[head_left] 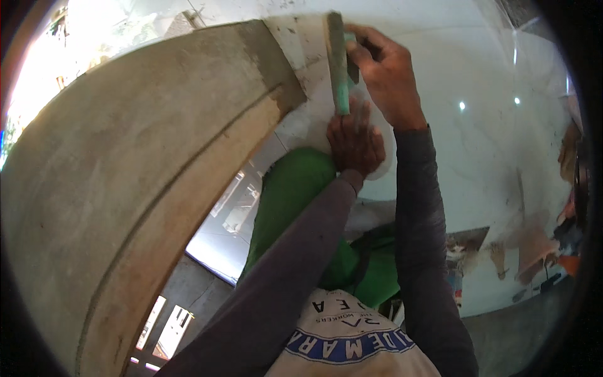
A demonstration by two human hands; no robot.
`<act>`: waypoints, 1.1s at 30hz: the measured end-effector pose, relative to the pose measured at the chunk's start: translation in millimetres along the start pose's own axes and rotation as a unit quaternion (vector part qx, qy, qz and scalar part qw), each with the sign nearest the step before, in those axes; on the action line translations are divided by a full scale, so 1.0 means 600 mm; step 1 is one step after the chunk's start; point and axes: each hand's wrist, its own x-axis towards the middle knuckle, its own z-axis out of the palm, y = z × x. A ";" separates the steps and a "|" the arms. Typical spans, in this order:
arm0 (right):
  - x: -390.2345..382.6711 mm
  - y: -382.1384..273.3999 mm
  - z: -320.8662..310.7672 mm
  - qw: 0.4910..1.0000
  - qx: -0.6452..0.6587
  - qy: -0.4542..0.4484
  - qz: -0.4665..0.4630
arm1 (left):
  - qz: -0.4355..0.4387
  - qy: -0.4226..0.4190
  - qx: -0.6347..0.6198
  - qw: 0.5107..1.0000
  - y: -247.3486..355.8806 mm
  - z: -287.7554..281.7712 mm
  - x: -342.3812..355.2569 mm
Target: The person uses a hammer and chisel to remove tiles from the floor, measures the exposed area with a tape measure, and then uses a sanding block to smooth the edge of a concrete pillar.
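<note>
The right hand (391, 78) partly hides the tool handle (353, 73); the grey slab (151, 113) is cropped.

Overexposed light (43, 78) at upper left, glare spots (462, 105) at right, bowed distortion toward edges

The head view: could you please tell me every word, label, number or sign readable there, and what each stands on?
Cream top: dark lettering in differing sizes, which I won't copy.
Blue-and-white band on it: larger lettering, also not copied.
Flat tool in the right hand: no lettering visible.
</note>
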 end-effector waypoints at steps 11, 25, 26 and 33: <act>-0.105 0.083 0.074 0.991 -0.105 -0.080 0.006 | -0.046 0.045 -0.104 0.993 0.004 0.066 -0.151; 0.103 0.012 0.130 0.981 -0.113 0.002 -0.156 | -0.074 0.034 -0.143 0.986 0.007 0.052 -0.131; 0.091 0.077 0.083 0.921 -0.322 -0.041 -0.216 | -0.062 0.024 -0.153 0.986 0.008 0.054 -0.133; -0.068 0.107 0.140 0.985 -0.146 0.004 -0.090 | -0.054 0.062 -0.138 0.987 0.002 0.041 -0.136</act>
